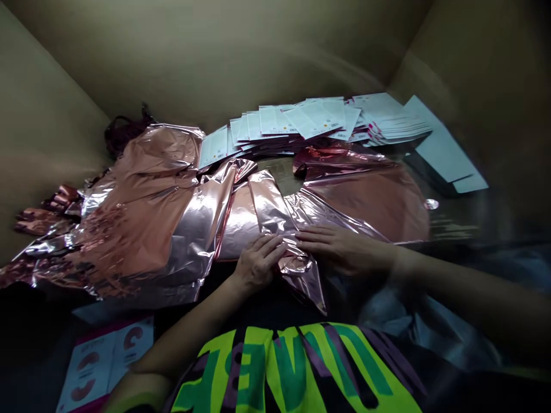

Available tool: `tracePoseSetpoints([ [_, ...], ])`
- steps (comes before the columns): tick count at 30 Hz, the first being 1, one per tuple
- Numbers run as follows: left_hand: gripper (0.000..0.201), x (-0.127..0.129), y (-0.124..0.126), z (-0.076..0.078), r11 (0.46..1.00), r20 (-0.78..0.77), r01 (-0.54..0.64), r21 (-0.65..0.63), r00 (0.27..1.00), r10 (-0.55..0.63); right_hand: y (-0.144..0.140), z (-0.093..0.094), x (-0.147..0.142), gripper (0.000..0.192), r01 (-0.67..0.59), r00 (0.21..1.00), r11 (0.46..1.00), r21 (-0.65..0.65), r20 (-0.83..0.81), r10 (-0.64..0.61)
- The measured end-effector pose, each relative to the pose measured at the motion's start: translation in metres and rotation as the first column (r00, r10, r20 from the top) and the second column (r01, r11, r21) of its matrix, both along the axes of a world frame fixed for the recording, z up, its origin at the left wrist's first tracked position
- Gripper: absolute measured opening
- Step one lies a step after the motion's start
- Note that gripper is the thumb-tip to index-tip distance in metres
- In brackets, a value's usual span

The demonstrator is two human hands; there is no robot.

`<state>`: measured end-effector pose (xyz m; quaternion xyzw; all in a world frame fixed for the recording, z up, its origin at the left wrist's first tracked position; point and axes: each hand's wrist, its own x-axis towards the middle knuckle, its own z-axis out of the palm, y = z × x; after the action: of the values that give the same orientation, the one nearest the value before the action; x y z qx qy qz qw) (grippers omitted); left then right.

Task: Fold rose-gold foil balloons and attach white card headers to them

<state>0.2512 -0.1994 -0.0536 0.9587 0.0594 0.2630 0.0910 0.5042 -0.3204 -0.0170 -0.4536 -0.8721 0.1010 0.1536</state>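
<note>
- Left hand (258,261), frame centre: fingers flat, close together, pressing down on a narrow folded strip of rose-gold metallic foil (275,218); not pinching.
- Right hand (340,248), just right of centre: fingers stretched out flat, tips pointing left, lying on the same strip's right edge. Fingertips of both hands nearly meet.
- Strip's long axis runs from upper centre down toward the person, slightly to lower right; its near tip (312,289) pokes out below the hands. Both hands sit on its lower part; left is a bit nearer the tip.
- The strip belongs to a wider crinkled rose-gold foil sheet (365,201) spread right of centre on the dark counter (447,221).
- Left of frame: heap of similar rose-gold foil pieces (142,212), touching the strip's left side.
- Upper centre to upper right: fanned stack of white printed cards (310,117), text too small to read.
- Lower left: white/pink card w/ red curved shapes (101,358); writing illegible.
- Bottom: dark shirt w/ neon green letters (297,370), seen upside down, not clearly readable.
</note>
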Motion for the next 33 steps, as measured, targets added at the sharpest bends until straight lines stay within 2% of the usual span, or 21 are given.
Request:
tracePoseSetpoints([
  [2,0.037,-0.004,-0.004,-0.002,0.999,0.083,-0.024,-0.033,0.996,0.027,-0.010,-0.009,-0.007,0.063,0.063,0.997,0.994,0.085,0.031,-0.066],
  [4,0.033,-0.006,-0.005,-0.002,0.995,0.103,-0.017,-0.097,0.994,0.027,-0.007,-0.017,-0.017,0.045,0.161,0.987,0.971,0.174,-0.013,-0.162],
  [6,0.028,-0.006,-0.005,0.003,0.981,0.093,-0.045,-0.191,0.994,0.064,0.003,-0.021,-0.026,0.033,0.240,0.969,0.949,0.205,-0.110,-0.221],
  [8,0.026,-0.005,-0.004,0.008,0.946,0.076,-0.163,-0.281,0.979,0.191,0.012,-0.021,-0.035,0.034,0.341,0.927,0.926,0.164,-0.220,-0.302],
  [10,0.035,-0.001,-0.004,0.014,0.886,0.032,-0.327,-0.328,0.934,0.356,0.018,-0.018,-0.043,0.043,0.475,0.852,0.877,0.070,-0.286,-0.439],
  [13,0.045,0.007,-0.003,0.018,0.794,-0.031,-0.526,-0.304,0.839,0.544,0.024,-0.011,-0.052,0.054,0.620,0.759,0.782,-0.066,-0.200,-0.619],
  [15,0.044,0.011,-0.001,0.018,0.745,-0.049,-0.606,-0.279,0.784,0.619,0.026,-0.006,-0.058,0.056,0.682,0.722,0.727,-0.082,-0.083,-0.687],
  [17,0.041,0.013,0.001,0.018,0.697,-0.080,-0.662,-0.275,0.739,0.669,0.025,-0.002,-0.062,0.055,0.750,0.662,0.661,0.025,-0.053,-0.748],
  [18,0.039,0.014,0.002,0.017,0.682,-0.099,-0.677,-0.277,0.726,0.681,0.025,-0.001,-0.064,0.053,0.750,0.661,0.653,0.110,-0.080,-0.746],
  [19,0.038,0.014,0.002,0.017,0.673,-0.117,-0.687,-0.273,0.718,0.686,0.024,-0.002,-0.065,0.052,0.704,0.707,0.683,0.195,-0.110,-0.698],
  [21,0.036,0.013,0.002,0.020,0.682,-0.148,-0.690,-0.240,0.721,0.677,0.023,-0.007,-0.065,0.064,0.491,0.869,0.815,0.308,-0.102,-0.485],
  [22,0.035,0.011,0.001,0.022,0.695,-0.162,-0.686,-0.217,0.727,0.667,0.024,-0.011,-0.065,0.072,0.366,0.928,0.875,0.316,-0.061,-0.367],
  [23,0.036,0.008,0.000,0.025,0.711,-0.181,-0.676,-0.195,0.737,0.651,0.024,-0.017,-0.063,0.074,0.282,0.956,0.909,0.306,-0.015,-0.292],
  [25,0.039,-0.002,-0.003,0.034,0.770,-0.240,-0.611,-0.183,0.787,0.568,0.023,-0.028,-0.059,0.061,0.268,0.955,0.916,0.298,0.042,-0.293],
  [28,0.033,-0.024,-0.004,0.048,0.901,-0.306,-0.350,-0.258,0.914,0.267,0.016,-0.042,-0.052,0.049,0.304,0.938,0.891,0.336,0.056,-0.341],
  [30,0.075,-0.035,0.000,0.051,0.957,-0.295,-0.173,-0.235,0.950,0.100,0.010,-0.046,-0.050,0.048,0.270,0.950,0.897,0.350,0.058,-0.308],
  [31,0.089,-0.037,0.002,0.050,0.977,-0.289,-0.106,-0.187,0.956,0.049,0.006,-0.047,-0.050,0.048,0.260,0.954,0.898,0.355,0.052,-0.296],
  [32,0.088,-0.036,0.005,0.047,0.989,-0.284,-0.044,-0.138,0.959,0.003,0.003,-0.047,-0.050,0.048,0.260,0.955,0.897,0.357,0.042,-0.294],
  [33,0.073,-0.033,0.008,0.043,0.994,-0.274,0.018,-0.111,0.961,-0.048,0.001,-0.047,-0.050,0.048,0.270,0.955,0.893,0.360,0.020,-0.297],
])
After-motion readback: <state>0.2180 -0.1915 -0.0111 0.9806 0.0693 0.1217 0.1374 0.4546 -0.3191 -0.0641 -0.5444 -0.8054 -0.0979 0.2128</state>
